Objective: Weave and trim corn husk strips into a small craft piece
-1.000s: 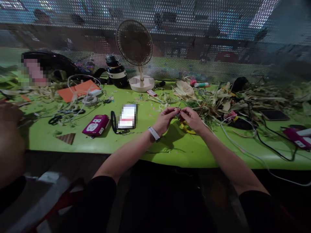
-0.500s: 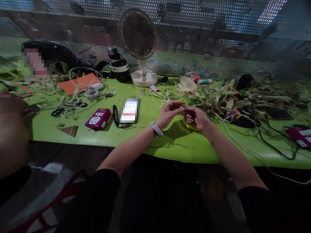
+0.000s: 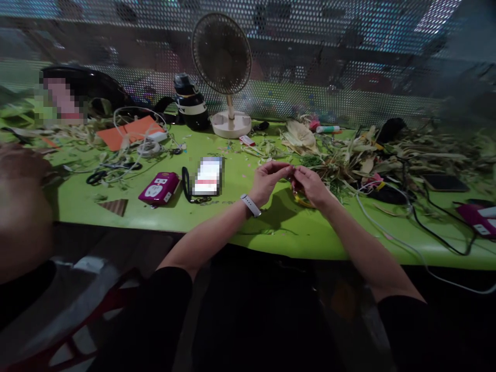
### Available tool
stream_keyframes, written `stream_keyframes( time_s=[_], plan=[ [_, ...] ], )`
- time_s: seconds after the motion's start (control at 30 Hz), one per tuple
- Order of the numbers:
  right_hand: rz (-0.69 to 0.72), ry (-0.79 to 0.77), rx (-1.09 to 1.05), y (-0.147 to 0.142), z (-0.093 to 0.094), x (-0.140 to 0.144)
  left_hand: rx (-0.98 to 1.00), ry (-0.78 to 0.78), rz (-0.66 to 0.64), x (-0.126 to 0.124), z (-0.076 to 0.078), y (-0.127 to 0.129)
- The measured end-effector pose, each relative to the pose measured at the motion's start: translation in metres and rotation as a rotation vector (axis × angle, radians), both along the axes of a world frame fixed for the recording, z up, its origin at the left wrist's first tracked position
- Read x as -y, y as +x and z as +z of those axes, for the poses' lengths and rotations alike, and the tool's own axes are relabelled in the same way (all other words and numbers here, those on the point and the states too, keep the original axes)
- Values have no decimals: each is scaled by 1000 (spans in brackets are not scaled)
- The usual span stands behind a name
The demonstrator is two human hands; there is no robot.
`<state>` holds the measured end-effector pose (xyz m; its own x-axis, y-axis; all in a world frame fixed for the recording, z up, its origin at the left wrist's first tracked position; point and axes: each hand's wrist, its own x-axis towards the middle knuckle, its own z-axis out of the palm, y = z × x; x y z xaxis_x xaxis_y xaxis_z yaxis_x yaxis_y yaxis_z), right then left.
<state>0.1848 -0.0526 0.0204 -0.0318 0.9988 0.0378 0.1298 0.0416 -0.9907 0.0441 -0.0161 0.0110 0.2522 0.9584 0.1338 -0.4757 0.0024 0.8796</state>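
My left hand, with a pale watch band at the wrist, is closed in a pinch, thumb against fingertips. Its tips meet those of my right hand, which is pinched too, its fingers curled inward. Whatever sits between the fingertips is too small and dark to name. Beneath my right hand, a yellow ring-shaped thing lies on the green table, partly covered by the hand. Just behind the hands spreads a heap of dried husks and leaves.
Left of my hands are a phone, a magenta case, scissors and orange paper. A fan and black bottle stand behind. White and black cables run at right. Another person's arm rests at far left.
My right hand has turned and its fingers have closed inward, its fingertips now meeting the left hand's. The view has shifted slightly; the things on the table have stayed put.
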Motion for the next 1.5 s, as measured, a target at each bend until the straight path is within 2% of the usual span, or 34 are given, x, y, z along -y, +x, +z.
stream_keyframes(
  time_s=[0.07, 0.2, 0.37, 0.5, 0.57, 0.73, 0.87, 1.0, 1.13, 1.2, 1.27, 1.3, 1.33, 1.43, 1.5],
  plan=[
    [-2, 52, 69, 2, 1, 0, -13, -33, -43, -2, 2, -3],
    [1, 81, 173, 5, 6, 0, -122, -135, -226, -10, 13, -16],
    [106, 108, 339, 4, 13, 0, -246, -119, -358, -17, 27, -39],
    [192, 120, 447, -5, 13, 3, -340, -78, -454, -9, 26, -61],
    [249, 107, 495, -12, 12, 6, -384, -64, -463, -1, 21, -73],
    [354, 81, 523, -37, 14, 10, -400, -71, -392, 17, 11, -100],
    [430, 60, 451, -59, 13, 7, -373, 11, -277, 30, 8, -119],
    [505, -70, 276, -81, 6, 3, -437, 151, -112, 42, 0, -138],
    [545, -237, 69, -102, -4, 1, -652, 345, 54, 53, -6, -160],
    [573, -307, 53, -111, -9, -3, -775, 471, 105, 56, -9, -171],
    [580, -325, 135, -120, -11, -12, -883, 601, 156, 57, -15, -181],
    [556, -281, 220, -124, -12, -17, -936, 642, 175, 57, -18, -185],
    [505, -174, 321, -128, -12, -23, -974, 677, 180, 56, -22, -189],
    [367, 264, 708, -142, -13, -43, -997, 666, 216, 54, -33, -199],
    [351, 383, 845, -151, -15, -56, -984, 627, 219, 55, -38, -203]
  ],
)
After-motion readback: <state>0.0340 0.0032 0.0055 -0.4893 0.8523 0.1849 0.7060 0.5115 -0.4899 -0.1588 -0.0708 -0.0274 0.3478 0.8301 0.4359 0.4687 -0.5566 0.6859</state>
